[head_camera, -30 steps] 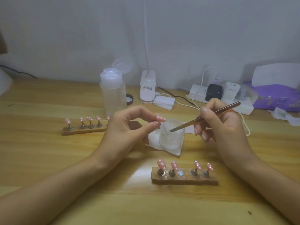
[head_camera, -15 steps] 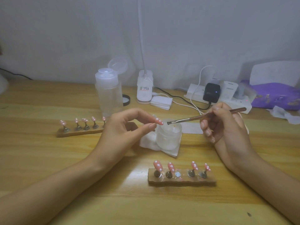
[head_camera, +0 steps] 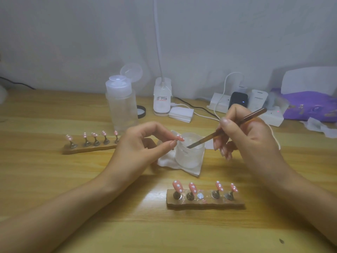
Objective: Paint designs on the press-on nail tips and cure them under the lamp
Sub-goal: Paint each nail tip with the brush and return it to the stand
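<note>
Head camera is showing, past a far stand [head_camera: 89, 145] of dotted tips on the desk [head_camera: 54, 179], the left hand [head_camera: 135, 148] with fingers [head_camera: 160, 129] pinching a pink white-dotted nail tip [head_camera: 179, 138] beside the frosted jar [head_camera: 189, 156], while the right hand [head_camera: 253, 137] is pinching a brown brush [head_camera: 237, 123] whose tip is sitting in the jar's mouth.

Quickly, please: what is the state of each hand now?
Left hand: pinches a nail tip.
Right hand: holds a brush, tip at the jar.
</note>
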### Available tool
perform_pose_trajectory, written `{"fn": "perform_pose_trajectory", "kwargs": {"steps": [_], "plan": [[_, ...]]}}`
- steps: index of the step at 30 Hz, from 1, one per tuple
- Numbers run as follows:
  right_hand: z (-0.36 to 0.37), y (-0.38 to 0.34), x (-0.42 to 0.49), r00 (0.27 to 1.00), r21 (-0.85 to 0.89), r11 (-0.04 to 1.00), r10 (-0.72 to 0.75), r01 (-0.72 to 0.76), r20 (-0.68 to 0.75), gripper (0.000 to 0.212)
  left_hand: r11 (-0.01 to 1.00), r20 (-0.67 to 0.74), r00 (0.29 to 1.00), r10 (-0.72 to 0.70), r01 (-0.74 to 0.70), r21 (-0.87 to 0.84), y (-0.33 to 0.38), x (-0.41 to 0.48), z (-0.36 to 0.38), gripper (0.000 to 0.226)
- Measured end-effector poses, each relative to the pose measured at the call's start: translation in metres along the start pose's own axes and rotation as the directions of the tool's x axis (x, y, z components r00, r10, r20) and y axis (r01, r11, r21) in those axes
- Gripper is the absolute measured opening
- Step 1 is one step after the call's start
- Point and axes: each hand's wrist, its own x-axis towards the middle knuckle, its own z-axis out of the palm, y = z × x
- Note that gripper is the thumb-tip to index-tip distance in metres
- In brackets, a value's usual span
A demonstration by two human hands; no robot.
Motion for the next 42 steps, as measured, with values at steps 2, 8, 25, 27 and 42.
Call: {"fn": "perform_pose_trajectory", "kwargs": {"steps": [2, 8, 25, 27, 42], "plan": [[0.002, 0.0, -0.002, 1.0, -0.022, 1.0, -0.006, 0.006, 0.013, 0.023, 1.0, -0.001, 1.0, -0.006, 0.006, 0.016, 0.0, 0.0, -0.001, 0.004], [0.005, 0.0, -0.002, 0.998, 0.026, 0.999, 0.044, -0.045, 0.037, 0.022, 0.999, 0.006, 1.0, -0.007, 0.007, 0.033, -0.001, 0.0, -0.001, 0.005], [-0.003, 0.019, -0.003, 0.941, 0.467, 0.868, 0.282, -0.168, -0.186, 0.025, 0.998, 0.004, 1.0, 0.017, -0.017, 0.059, -0.003, 0.0, -0.001, 0.006], [-0.003, 0.02, -0.003, 0.941, 0.481, 0.861, 0.285, -0.167, -0.182, 0.024, 0.997, 0.006, 1.0, 0.029, -0.029, 0.074, -0.002, 0.0, -0.001, 0.009], [0.0, 0.017, -0.004, 0.961, 0.403, 0.904, 0.225, -0.144, -0.162, 0.024, 0.977, 0.008, 0.995, 0.104, -0.103, 0.188, -0.004, -0.001, -0.002, 0.011]]}}
